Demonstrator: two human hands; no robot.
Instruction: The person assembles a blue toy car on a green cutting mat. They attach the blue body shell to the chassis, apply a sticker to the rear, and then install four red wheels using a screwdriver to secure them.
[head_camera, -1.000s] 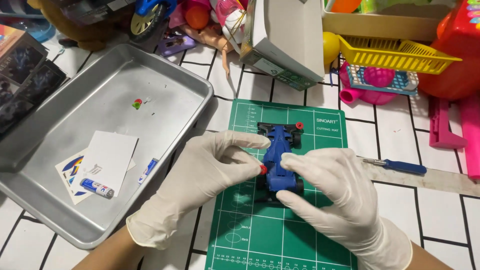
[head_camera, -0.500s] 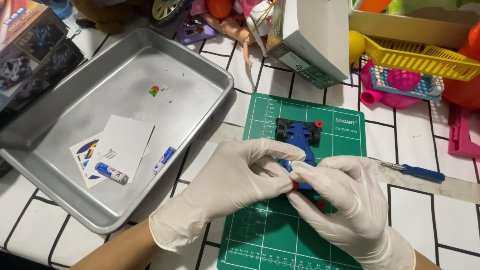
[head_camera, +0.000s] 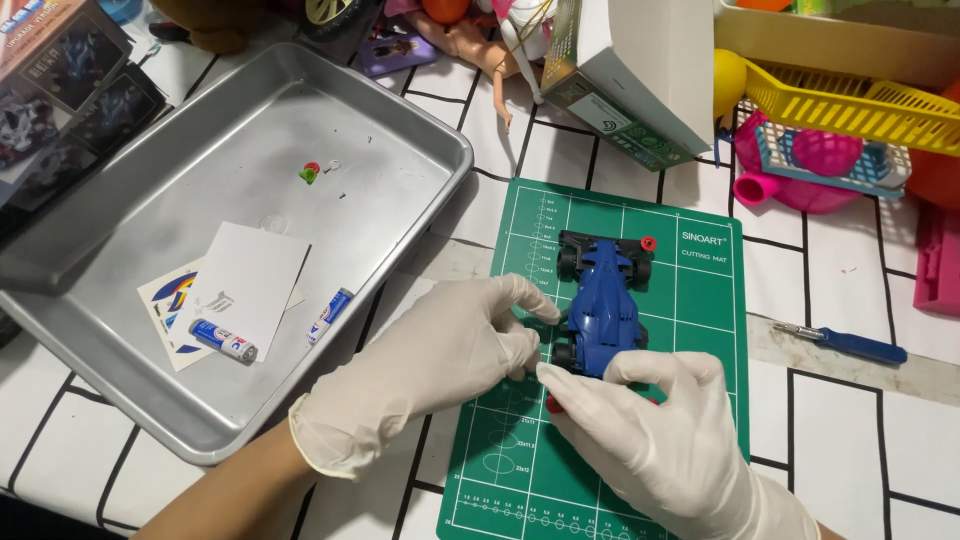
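A blue toy race car (head_camera: 601, 303) with black wheels and small red parts rests on a green cutting mat (head_camera: 700, 300). My left hand (head_camera: 430, 365), in a white glove, pinches the car's near left side with its fingertips. My right hand (head_camera: 665, 440), also gloved, grips the car's near end from below, thumb and forefinger on the body. Both hands hide the car's rear wheels.
A metal tray (head_camera: 120, 330) at left holds a white card (head_camera: 245, 290), sticker sheets, a small battery (head_camera: 222, 340) and tiny green and red bits (head_camera: 310, 172). A blue screwdriver (head_camera: 845, 343) lies right of the mat. Boxes, toys and a yellow basket (head_camera: 850, 105) crowd the far edge.
The camera view has shifted a little. My hands have slid back toward the car's near end, baring most of its blue body; the car stays on the mat.
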